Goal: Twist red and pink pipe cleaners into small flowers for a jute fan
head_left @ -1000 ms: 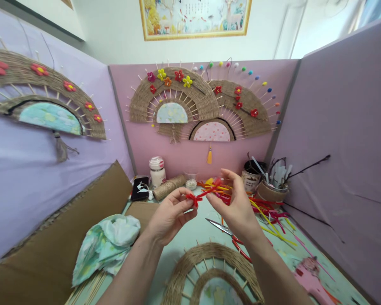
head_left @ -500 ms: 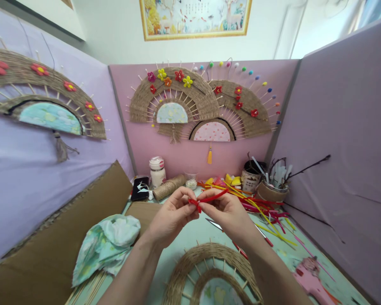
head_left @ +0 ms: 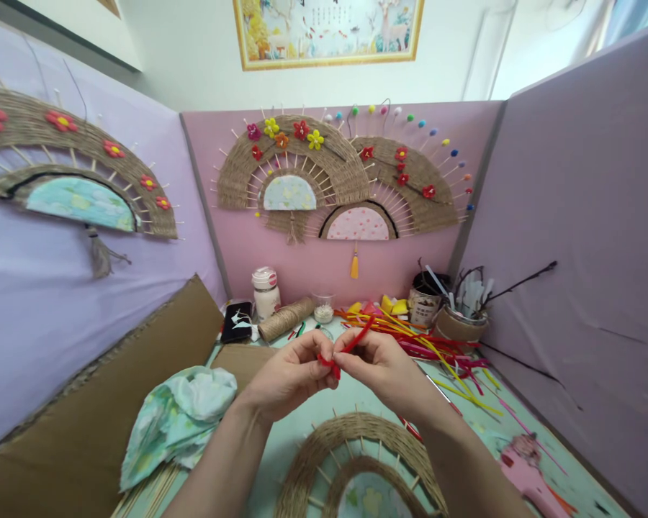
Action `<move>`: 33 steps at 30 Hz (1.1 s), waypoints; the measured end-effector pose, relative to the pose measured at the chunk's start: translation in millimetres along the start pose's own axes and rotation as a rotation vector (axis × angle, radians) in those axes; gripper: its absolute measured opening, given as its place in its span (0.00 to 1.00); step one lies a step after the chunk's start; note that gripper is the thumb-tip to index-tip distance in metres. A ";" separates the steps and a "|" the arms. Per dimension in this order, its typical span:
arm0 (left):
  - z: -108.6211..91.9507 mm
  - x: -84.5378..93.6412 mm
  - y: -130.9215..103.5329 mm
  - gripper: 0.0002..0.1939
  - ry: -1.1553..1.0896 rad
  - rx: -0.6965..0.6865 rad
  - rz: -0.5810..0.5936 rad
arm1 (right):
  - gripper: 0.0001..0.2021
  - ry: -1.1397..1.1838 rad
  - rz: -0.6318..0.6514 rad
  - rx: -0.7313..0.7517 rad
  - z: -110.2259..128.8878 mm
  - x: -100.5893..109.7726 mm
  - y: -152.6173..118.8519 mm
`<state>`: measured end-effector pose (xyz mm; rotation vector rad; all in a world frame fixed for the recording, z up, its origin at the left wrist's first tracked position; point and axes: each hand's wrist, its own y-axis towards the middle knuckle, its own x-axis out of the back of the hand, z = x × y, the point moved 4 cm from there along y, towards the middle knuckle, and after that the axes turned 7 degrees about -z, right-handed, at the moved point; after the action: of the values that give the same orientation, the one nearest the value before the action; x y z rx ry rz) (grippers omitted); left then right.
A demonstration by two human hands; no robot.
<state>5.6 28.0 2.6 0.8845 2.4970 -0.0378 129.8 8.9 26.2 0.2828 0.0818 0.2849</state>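
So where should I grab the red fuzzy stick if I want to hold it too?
I'd pinch its free upper end with two fingertips, coming from above. The red fuzzy stick is thin, and that end slants up uncovered, while the left hand and right hand are pinching the bunched lower part.

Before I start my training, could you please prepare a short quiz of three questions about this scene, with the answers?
1. True or false: the left hand and the right hand both hold the red fuzzy piece.
2. What hangs below the pink dotted half-circle?
A) a silver bell
B) a yellow tassel
C) a green leaf
3. In the picture, what lies on the table just below the hands?

Key: 1. True. 2. B. 3. A woven fan, partly visible.
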 end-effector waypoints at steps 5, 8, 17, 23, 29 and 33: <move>-3.3 -1.9 1.2 0.05 0.114 -0.090 -0.064 | 0.05 -0.017 -0.125 -0.020 -2.3 2.9 2.5; -3.6 -3.7 2.3 0.05 0.111 -0.125 -0.057 | 0.06 0.039 -0.138 -0.062 -2.8 1.9 2.9; 2.3 -1.1 5.3 0.07 -0.060 -0.117 -0.021 | 0.05 0.203 -0.058 -0.098 -6.9 -4.1 2.9; 6.1 0.9 6.6 0.09 -0.174 -0.058 -0.076 | 0.04 0.171 -0.082 -0.030 0.4 -4.8 0.6; -1.4 7.5 6.6 0.09 -0.113 -0.109 -0.097 | 0.08 -0.065 -0.172 0.010 2.2 7.2 1.9; -3.3 8.8 7.2 0.07 -0.045 -0.156 -0.111 | 0.08 -0.184 -0.207 0.023 2.2 9.2 3.2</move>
<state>2.6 39.4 2.5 0.6737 2.4663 0.0984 138.0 13.9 28.8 0.3200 -0.0667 0.0520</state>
